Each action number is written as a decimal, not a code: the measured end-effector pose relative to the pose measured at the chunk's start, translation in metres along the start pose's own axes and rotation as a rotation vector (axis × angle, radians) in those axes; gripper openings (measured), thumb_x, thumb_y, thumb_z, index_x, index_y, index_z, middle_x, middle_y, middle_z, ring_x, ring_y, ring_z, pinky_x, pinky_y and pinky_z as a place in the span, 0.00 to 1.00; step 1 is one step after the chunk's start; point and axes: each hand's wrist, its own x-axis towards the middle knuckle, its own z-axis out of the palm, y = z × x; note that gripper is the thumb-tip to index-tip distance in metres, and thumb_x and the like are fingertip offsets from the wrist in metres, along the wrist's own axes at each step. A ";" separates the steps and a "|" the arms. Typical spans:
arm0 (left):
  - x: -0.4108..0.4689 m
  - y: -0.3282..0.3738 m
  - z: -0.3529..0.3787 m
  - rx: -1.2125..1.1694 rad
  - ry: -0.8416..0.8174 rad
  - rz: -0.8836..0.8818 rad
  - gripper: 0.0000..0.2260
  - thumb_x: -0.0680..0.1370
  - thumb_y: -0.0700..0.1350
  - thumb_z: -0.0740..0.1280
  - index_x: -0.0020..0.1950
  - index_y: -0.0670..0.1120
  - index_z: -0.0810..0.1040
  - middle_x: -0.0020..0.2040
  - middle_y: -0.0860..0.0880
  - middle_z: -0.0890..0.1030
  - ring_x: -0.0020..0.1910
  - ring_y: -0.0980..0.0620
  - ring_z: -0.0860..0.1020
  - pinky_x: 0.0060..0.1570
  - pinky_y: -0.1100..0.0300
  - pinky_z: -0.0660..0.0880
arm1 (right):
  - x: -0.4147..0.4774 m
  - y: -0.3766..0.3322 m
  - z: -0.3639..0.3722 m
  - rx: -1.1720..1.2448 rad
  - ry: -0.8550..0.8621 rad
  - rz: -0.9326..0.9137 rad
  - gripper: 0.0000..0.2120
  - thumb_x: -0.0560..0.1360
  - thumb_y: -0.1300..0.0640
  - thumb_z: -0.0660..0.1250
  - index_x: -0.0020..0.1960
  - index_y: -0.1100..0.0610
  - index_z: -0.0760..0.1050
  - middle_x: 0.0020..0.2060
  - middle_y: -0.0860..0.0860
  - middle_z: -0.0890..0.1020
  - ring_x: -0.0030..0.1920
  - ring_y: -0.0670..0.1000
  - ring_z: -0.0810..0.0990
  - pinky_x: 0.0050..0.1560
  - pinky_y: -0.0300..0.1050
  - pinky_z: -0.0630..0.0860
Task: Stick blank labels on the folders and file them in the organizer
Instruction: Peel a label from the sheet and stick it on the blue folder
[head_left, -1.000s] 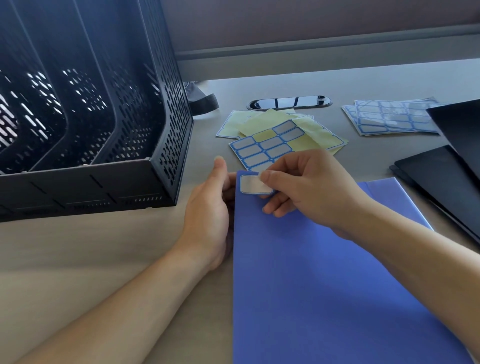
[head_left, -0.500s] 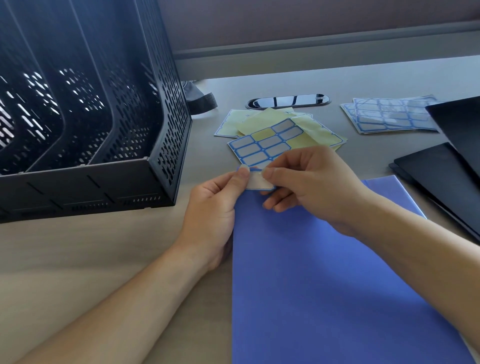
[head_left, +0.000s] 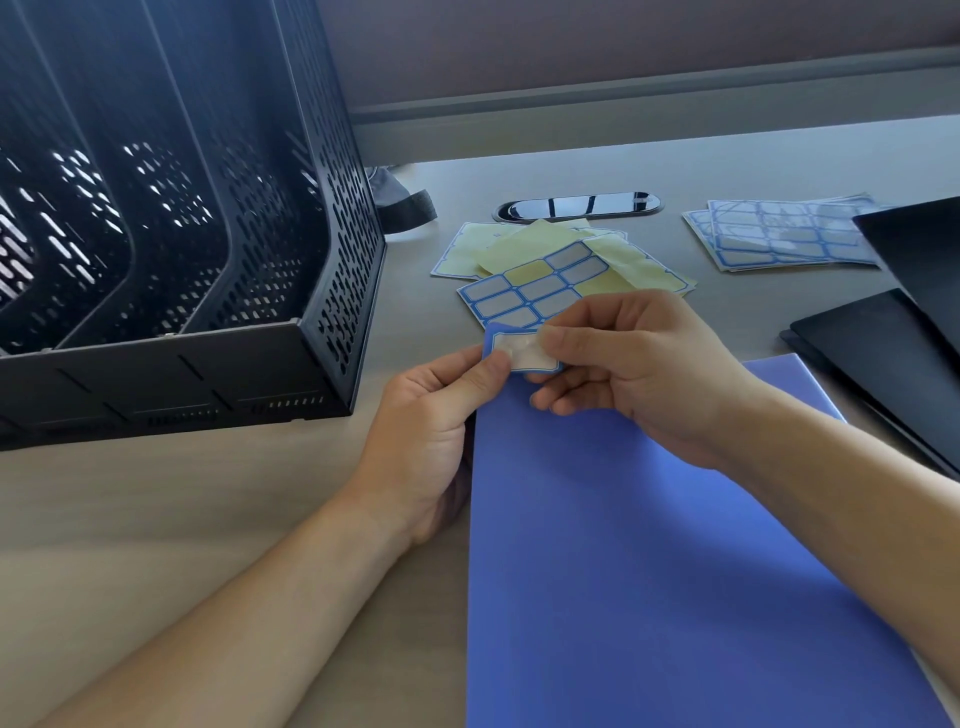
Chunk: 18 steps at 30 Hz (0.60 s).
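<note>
- Your left hand (head_left: 431, 415) is up off the blue folder (head_left: 649, 545) edge, now pinching the label (head_left: 524, 358) w/ your right hand (head_left: 634, 374).
- Label looks unstuck; filing waits.

The left hand (head_left: 426, 415) and right hand (head_left: 634, 374) are bare, like the left forearm (head_left: 249, 603) and right forearm (head_left: 852, 509); the fingernails (head_left: 551, 340) are trimmed short.

Pale wooden desk (head_left: 156, 519), grey wall (head_left: 623, 47)

Both hands, left hand (head_left: 431, 415) and right hand (head_left: 639, 374), pinch a blue-bordered label (head_left: 522, 356) over the blue folder (head_left: 649, 571).
</note>
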 end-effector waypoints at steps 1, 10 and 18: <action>0.000 0.000 0.000 0.000 0.005 -0.006 0.11 0.74 0.41 0.65 0.49 0.37 0.84 0.41 0.41 0.84 0.38 0.47 0.82 0.41 0.57 0.80 | -0.001 -0.001 0.000 0.005 -0.003 -0.002 0.08 0.78 0.65 0.66 0.40 0.63 0.78 0.34 0.58 0.83 0.31 0.52 0.83 0.31 0.39 0.78; 0.001 0.001 0.002 0.029 0.068 -0.051 0.13 0.76 0.45 0.65 0.47 0.39 0.85 0.42 0.40 0.84 0.40 0.46 0.83 0.42 0.55 0.80 | 0.000 0.001 -0.001 0.056 -0.005 -0.012 0.07 0.77 0.65 0.65 0.41 0.64 0.78 0.33 0.57 0.83 0.29 0.52 0.82 0.31 0.39 0.78; 0.002 0.003 0.000 0.026 0.067 -0.100 0.16 0.75 0.47 0.65 0.53 0.37 0.84 0.47 0.38 0.84 0.44 0.43 0.82 0.49 0.52 0.78 | 0.001 0.003 -0.005 0.109 -0.049 -0.022 0.04 0.70 0.61 0.69 0.38 0.61 0.79 0.33 0.58 0.82 0.29 0.53 0.82 0.29 0.39 0.78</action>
